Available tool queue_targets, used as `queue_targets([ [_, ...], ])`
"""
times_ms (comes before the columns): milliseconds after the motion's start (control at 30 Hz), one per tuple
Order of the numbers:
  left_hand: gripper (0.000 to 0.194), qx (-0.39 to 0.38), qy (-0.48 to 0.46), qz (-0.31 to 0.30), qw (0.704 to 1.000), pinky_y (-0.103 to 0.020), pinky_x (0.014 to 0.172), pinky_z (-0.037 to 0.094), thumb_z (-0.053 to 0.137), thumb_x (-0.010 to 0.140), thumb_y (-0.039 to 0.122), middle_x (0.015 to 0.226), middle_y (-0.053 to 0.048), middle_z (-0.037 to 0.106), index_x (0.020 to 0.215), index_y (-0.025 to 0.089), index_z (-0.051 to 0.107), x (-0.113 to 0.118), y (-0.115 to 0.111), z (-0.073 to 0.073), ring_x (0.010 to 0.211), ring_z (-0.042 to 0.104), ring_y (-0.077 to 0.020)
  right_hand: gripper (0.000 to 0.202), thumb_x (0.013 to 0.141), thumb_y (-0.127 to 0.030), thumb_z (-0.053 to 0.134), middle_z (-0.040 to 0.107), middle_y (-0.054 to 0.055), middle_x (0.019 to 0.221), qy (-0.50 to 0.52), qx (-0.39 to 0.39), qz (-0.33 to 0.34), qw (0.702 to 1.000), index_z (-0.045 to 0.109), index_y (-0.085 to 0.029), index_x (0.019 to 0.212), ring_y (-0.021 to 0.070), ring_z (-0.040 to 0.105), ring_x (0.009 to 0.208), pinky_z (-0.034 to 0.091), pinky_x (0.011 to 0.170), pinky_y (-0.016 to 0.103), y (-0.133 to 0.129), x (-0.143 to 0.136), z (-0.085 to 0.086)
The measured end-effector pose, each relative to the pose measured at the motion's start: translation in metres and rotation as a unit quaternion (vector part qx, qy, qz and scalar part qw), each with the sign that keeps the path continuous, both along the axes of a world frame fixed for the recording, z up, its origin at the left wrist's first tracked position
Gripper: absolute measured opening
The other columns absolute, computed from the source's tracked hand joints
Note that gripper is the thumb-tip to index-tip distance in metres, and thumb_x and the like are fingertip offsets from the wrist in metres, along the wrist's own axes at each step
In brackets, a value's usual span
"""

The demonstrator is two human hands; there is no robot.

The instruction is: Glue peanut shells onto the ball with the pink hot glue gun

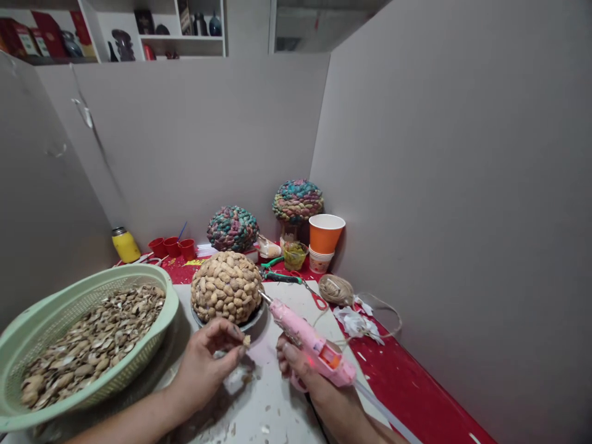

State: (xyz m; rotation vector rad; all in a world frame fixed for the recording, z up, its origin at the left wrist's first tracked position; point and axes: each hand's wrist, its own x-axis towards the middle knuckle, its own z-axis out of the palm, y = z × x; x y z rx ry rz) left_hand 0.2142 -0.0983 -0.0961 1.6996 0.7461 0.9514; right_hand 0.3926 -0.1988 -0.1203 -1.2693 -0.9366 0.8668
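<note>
A pink hot glue gun is gripped in my right hand, its metal nozzle pointing up and left at the side of a dome. That dome, covered in peanut shells, rests in a dark shallow dish. My left hand pinches a small piece of peanut shell between thumb and fingers, just in front of the dome. Left of it stands a green plastic basket holding many loose shells.
Two multicoloured shell-covered domes stand at the back. Near them are red cups, a yellow bottle, an orange paper cup, pliers, red-handled scissors and twine. Grey partitions enclose the table.
</note>
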Motion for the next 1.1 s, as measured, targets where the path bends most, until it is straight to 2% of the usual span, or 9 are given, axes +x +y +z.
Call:
queue_targets([
  [133, 0.024, -0.198, -0.097, -0.021, 0.975, -0.022, 0.064, 0.048, 0.084, 0.068, 0.023, 0.073, 0.001, 0.064, 0.079, 0.017, 0.064, -0.001, -0.004, 0.011, 0.063, 0.057, -0.0105, 0.044, 0.082, -0.062, 0.064, 0.060, 0.004, 0.074, -0.056, 0.053, 0.045, 0.996, 0.065, -0.019, 0.090, 0.0189, 0.053, 0.065, 0.045, 0.058, 0.028, -0.001, -0.003, 0.019],
  [267, 0.027, -0.297, -0.156, -0.053, 0.940, -0.024, 0.067, 0.051, 0.087, 0.065, 0.024, 0.073, 0.002, 0.063, 0.078, 0.016, 0.065, -0.002, -0.007, 0.023, 0.064, 0.058, -0.0103, 0.036, 0.088, -0.053, 0.057, 0.054, 0.002, 0.073, -0.179, 0.098, 0.064, 0.977, 0.056, -0.020, 0.073, 0.0174, 0.050, 0.065, 0.045, 0.062, 0.029, -0.002, -0.002, 0.032],
  [367, 0.026, -0.321, -0.167, -0.058, 0.930, -0.026, 0.069, 0.053, 0.087, 0.065, 0.022, 0.074, 0.002, 0.063, 0.077, 0.016, 0.066, -0.003, -0.008, 0.028, 0.065, 0.059, -0.0103, 0.033, 0.086, -0.047, 0.059, 0.049, 0.000, 0.067, -0.217, 0.118, 0.061, 0.967, 0.052, -0.020, 0.068, 0.0158, 0.047, 0.061, 0.042, 0.058, 0.027, -0.003, 0.001, 0.035],
  [600, 0.027, -0.300, -0.157, -0.047, 0.940, -0.024, 0.066, 0.052, 0.088, 0.065, 0.024, 0.074, 0.000, 0.066, 0.077, 0.016, 0.065, -0.003, -0.005, 0.028, 0.065, 0.061, -0.0111, 0.038, 0.082, -0.057, 0.066, 0.058, 0.001, 0.066, -0.127, 0.048, 0.023, 0.990, 0.060, -0.021, 0.072, 0.0168, 0.051, 0.059, 0.042, 0.053, 0.026, 0.020, 0.017, 0.051],
  [700, 0.027, -0.328, -0.179, -0.056, 0.926, -0.025, 0.066, 0.053, 0.087, 0.066, 0.023, 0.072, 0.001, 0.066, 0.077, 0.016, 0.064, -0.003, -0.002, 0.028, 0.064, 0.063, -0.0117, 0.040, 0.084, -0.059, 0.065, 0.062, 0.003, 0.070, -0.131, 0.062, -0.004, 0.989, 0.064, -0.019, 0.078, 0.0181, 0.054, 0.063, 0.043, 0.054, 0.026, 0.030, 0.025, 0.056],
  [800, 0.026, -0.360, -0.207, -0.061, 0.907, -0.025, 0.067, 0.055, 0.086, 0.067, 0.020, 0.071, 0.001, 0.067, 0.080, 0.016, 0.064, -0.004, 0.000, 0.030, 0.064, 0.065, -0.0120, 0.038, 0.089, -0.058, 0.059, 0.061, 0.003, 0.069, -0.162, 0.092, 0.017, 0.982, 0.066, -0.020, 0.085, 0.0178, 0.054, 0.061, 0.043, 0.054, 0.027, 0.027, 0.025, 0.057],
  [867, 0.026, -0.378, -0.219, -0.062, 0.897, -0.024, 0.066, 0.055, 0.086, 0.067, 0.019, 0.069, 0.001, 0.067, 0.080, 0.015, 0.064, -0.005, 0.001, 0.031, 0.063, 0.066, -0.0117, 0.038, 0.092, -0.057, 0.054, 0.059, 0.002, 0.069, -0.225, 0.136, 0.039, 0.964, 0.065, -0.022, 0.084, 0.0181, 0.053, 0.060, 0.044, 0.057, 0.029, 0.022, 0.023, 0.055],
  [967, 0.025, -0.390, -0.225, -0.062, 0.891, -0.022, 0.065, 0.055, 0.087, 0.066, 0.018, 0.068, 0.000, 0.067, 0.080, 0.014, 0.067, -0.007, 0.002, 0.033, 0.062, 0.065, -0.0109, 0.041, 0.097, -0.055, 0.046, 0.055, 0.002, 0.067, -0.333, 0.217, 0.090, 0.913, 0.058, -0.022, 0.076, 0.0178, 0.052, 0.059, 0.041, 0.058, 0.031, 0.018, 0.022, 0.052],
  [1100, 0.023, -0.397, -0.222, -0.057, 0.889, -0.021, 0.065, 0.056, 0.087, 0.067, 0.017, 0.070, -0.001, 0.069, 0.083, 0.014, 0.071, -0.008, 0.004, 0.035, 0.062, 0.066, -0.0101, 0.042, 0.101, -0.049, 0.037, 0.047, -0.001, 0.062, -0.403, 0.289, 0.141, 0.857, 0.047, -0.022, 0.071, 0.0149, 0.045, 0.054, 0.034, 0.052, 0.030, 0.022, 0.025, 0.051],
])
